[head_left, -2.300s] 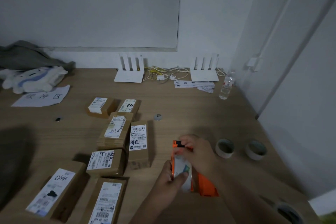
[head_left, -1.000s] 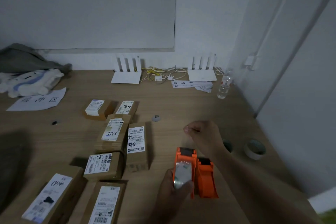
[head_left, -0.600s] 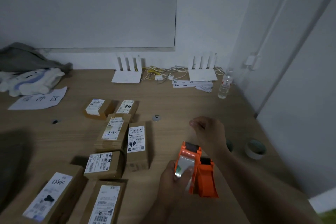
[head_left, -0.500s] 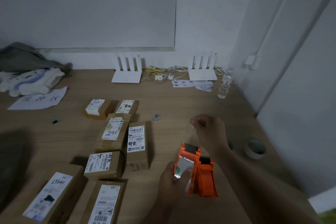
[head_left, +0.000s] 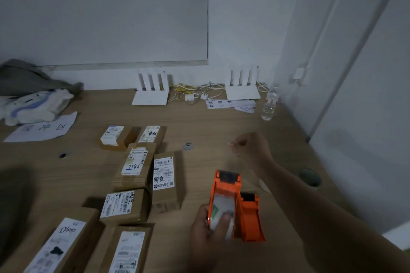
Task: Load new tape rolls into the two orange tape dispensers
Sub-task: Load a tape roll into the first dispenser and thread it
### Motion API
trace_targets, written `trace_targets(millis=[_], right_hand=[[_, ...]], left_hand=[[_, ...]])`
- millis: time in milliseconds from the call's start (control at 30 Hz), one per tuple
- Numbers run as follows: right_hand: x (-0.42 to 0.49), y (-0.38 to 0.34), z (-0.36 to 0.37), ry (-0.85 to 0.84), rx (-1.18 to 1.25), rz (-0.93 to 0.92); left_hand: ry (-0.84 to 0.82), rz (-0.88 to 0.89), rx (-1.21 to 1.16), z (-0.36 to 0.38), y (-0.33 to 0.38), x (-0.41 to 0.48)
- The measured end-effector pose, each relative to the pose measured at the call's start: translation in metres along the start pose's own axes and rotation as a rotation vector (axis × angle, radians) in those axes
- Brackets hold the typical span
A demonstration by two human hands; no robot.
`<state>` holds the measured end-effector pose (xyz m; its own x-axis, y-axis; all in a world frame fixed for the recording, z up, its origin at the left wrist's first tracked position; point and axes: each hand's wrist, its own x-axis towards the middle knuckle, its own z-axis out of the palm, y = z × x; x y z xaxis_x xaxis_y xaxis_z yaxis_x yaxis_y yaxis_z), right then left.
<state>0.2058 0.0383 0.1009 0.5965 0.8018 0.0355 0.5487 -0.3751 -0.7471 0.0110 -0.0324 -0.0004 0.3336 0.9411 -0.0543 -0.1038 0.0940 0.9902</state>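
My left hand [head_left: 205, 231] grips an orange tape dispenser [head_left: 226, 188] that holds a clear tape roll [head_left: 221, 208], thumb pressed on the roll. A second orange dispenser [head_left: 250, 217] stands on the table right beside it. My right hand [head_left: 250, 150] is raised beyond the dispensers, fingers pinched together on the end of a clear tape strip pulled out from the held dispenser; the strip itself is barely visible. A tape roll [head_left: 309, 176] lies on the table at the right, and another is mostly hidden behind my right forearm.
Several labelled cardboard parcels [head_left: 137, 163] fill the wooden table [head_left: 213, 126] left of the dispensers. Two white routers [head_left: 150, 95] with cables, paper slips and a water bottle [head_left: 269, 106] stand along the back wall. Cloth and a paper sheet [head_left: 42, 128] lie far left. A wall runs close on the right.
My right hand left the dispenser's front and drew away from it, up and back, with fingers pinched. My left hand kept hold of the dispenser and tilted it slightly.
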Motion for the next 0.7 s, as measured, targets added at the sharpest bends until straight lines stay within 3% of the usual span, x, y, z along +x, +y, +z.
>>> trace_targets(millis=[367,700], right_hand=[[0.018,-0.007,0.011,-0.126,0.014,0.071],[0.026,-0.013,0.021,-0.290,0.106,0.253]], left_hand=[[0.029,0.110,0.024,-0.008,0.013,-0.010],[0.028,0.088,0.061,-0.014,0.017,-0.008]])
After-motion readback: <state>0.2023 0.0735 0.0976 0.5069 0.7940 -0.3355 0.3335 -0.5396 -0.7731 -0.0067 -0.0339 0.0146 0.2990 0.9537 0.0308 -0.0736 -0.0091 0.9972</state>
